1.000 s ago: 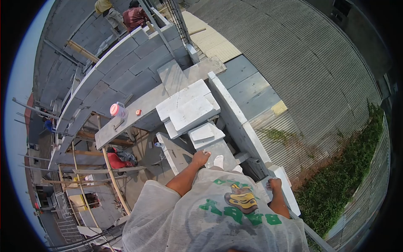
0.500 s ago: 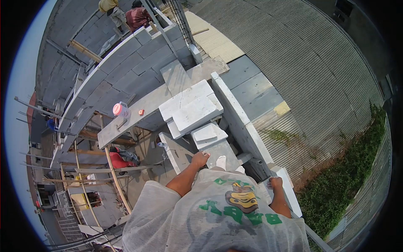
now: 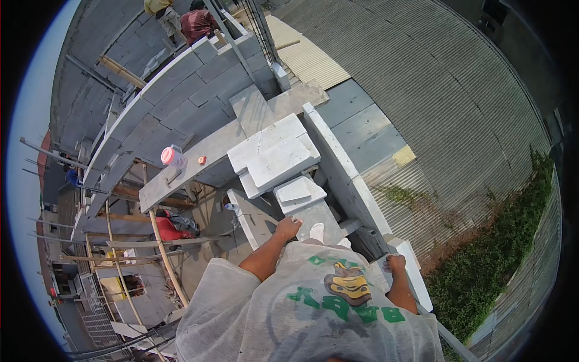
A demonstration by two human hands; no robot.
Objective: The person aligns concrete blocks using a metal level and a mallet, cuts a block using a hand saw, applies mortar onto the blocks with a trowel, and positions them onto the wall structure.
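Observation:
My left hand hangs in front of my shirt with its fingers curled, near a grey board; whether anything is in it is too small to tell. At the right, my right hand is also curled, beside the white blocks of the low wall, its contents hidden. Ahead of my feet lies a small white block piece on another block. Beyond it a stack of large white blocks rests near the wall.
A pink-lidded jug and a small red object stand on a long plank. A person in red is below at the left; two people work at the top. Corrugated roofing lies beyond the wall at right.
The view has shifted slightly, so the surroundings sit a little further right than in the oldest frame. Both hands keep nearly the same place and curled shape.

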